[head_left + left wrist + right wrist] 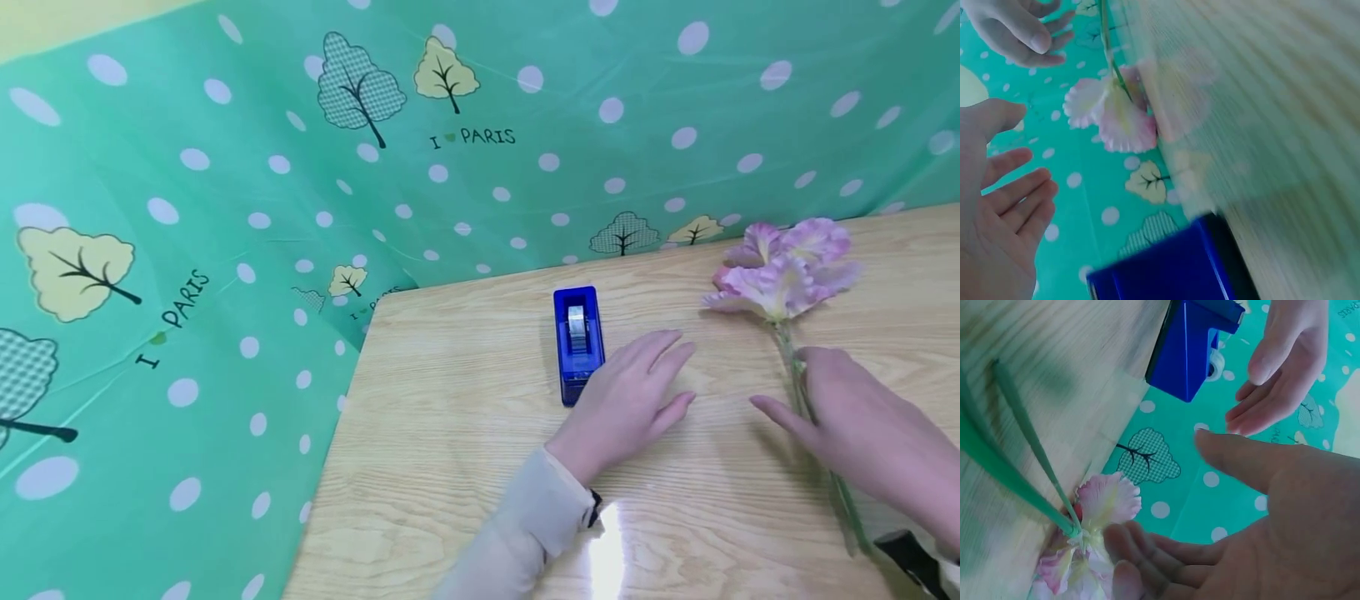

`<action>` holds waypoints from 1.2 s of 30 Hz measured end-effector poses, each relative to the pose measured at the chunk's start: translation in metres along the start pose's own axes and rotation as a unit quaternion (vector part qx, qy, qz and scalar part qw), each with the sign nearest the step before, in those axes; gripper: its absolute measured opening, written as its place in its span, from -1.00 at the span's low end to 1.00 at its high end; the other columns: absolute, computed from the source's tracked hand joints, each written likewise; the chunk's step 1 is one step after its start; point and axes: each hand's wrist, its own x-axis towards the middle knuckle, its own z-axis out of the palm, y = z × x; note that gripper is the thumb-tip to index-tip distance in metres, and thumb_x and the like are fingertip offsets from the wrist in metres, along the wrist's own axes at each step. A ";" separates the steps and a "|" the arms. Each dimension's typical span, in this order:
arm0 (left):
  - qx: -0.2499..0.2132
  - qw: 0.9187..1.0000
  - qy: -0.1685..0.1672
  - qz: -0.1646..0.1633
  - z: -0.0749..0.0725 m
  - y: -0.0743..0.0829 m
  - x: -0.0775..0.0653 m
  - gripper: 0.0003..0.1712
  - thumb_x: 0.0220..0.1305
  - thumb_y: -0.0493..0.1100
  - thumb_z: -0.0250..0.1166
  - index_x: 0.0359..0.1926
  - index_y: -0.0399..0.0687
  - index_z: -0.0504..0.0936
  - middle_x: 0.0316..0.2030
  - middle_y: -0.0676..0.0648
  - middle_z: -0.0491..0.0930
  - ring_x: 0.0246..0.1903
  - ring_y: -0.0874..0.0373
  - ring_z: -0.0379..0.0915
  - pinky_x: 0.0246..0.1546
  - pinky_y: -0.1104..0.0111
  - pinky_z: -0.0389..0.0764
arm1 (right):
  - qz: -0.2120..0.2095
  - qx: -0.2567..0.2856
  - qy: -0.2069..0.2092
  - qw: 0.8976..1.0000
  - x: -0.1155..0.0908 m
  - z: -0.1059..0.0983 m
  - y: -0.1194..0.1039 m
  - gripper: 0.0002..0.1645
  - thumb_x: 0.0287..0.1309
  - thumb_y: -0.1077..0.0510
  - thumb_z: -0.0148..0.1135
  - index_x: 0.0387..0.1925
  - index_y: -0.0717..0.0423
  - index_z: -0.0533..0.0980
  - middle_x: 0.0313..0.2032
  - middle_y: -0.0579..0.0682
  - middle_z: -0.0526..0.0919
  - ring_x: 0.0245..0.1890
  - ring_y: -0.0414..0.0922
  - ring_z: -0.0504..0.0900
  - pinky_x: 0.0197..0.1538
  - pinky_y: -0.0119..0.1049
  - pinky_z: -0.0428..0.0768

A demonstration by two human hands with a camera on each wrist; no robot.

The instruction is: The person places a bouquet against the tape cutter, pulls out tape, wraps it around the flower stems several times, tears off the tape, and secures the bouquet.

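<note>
A blue tape dispenser (579, 346) with a roll of tape stands on the wooden table, and my left hand (626, 400) hovers just to its right with fingers loosely extended, holding nothing. Pink and white artificial flowers (783, 271) on long green stems (847, 508) lie at the right. Over the stems is my right hand (862, 417), its thumb spread apart from its fingers. In the right wrist view the fingers (1166, 559) are relaxed and the palm holds nothing, with the flower heads beyond them. The left wrist view shows both hands apart from the flowers and the dispenser.
A green cloth (465, 200) with white dots, trees and lettering hangs behind the table (427, 433) and along its left side. Light reflects off the tabletop near the front.
</note>
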 end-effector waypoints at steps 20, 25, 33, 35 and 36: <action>0.022 0.994 -0.094 0.046 0.029 0.034 0.064 -0.45 0.53 0.07 -0.01 0.41 0.01 0.35 0.35 0.09 0.41 0.37 0.30 0.25 0.44 0.57 0.02 | 0.079 -0.027 -0.086 0.993 -0.005 -0.004 0.021 -0.38 0.45 -0.22 -0.02 -0.49 0.24 0.37 -0.66 -0.03 0.32 -0.67 -0.09 0.33 -0.65 -0.21 0.29; 0.035 0.992 -0.106 0.062 0.036 0.039 0.081 -0.52 0.53 0.06 -0.02 0.36 0.09 0.42 0.31 0.14 0.44 0.34 0.34 0.27 0.41 0.60 0.08 | 0.093 -0.019 -0.121 0.988 0.000 -0.004 0.028 -0.37 0.44 -0.27 -0.06 -0.53 0.16 0.36 -0.65 -0.03 0.34 -0.64 -0.08 0.35 -0.61 -0.20 0.33; 0.060 0.988 -0.101 0.096 0.048 0.048 0.101 -0.66 0.51 -0.12 0.03 0.21 0.17 0.53 0.21 0.19 0.50 0.23 0.36 0.38 0.25 0.63 0.32 | 0.094 -0.010 -0.161 0.982 0.007 0.001 0.036 -0.31 0.45 -0.37 -0.19 -0.54 0.09 0.34 -0.63 -0.02 0.33 -0.61 -0.06 0.36 -0.57 -0.18 0.33; 0.065 0.986 -0.112 0.104 0.050 0.050 0.106 -0.64 0.53 -0.17 0.00 0.22 0.19 0.52 0.23 0.19 0.48 0.26 0.36 0.35 0.25 0.63 0.32 | 0.091 -0.014 -0.165 0.982 0.008 0.003 0.038 -0.32 0.46 -0.35 -0.20 -0.54 0.09 0.35 -0.62 -0.01 0.36 -0.60 -0.05 0.38 -0.57 -0.17 0.34; 0.069 0.985 -0.118 0.110 0.051 0.051 0.108 -0.64 0.53 -0.18 -0.02 0.22 0.20 0.52 0.24 0.19 0.47 0.27 0.36 0.34 0.25 0.64 0.32 | 0.088 -0.017 -0.166 0.982 0.009 0.004 0.039 -0.32 0.46 -0.35 -0.20 -0.53 0.10 0.35 -0.62 0.00 0.38 -0.59 -0.04 0.39 -0.56 -0.16 0.35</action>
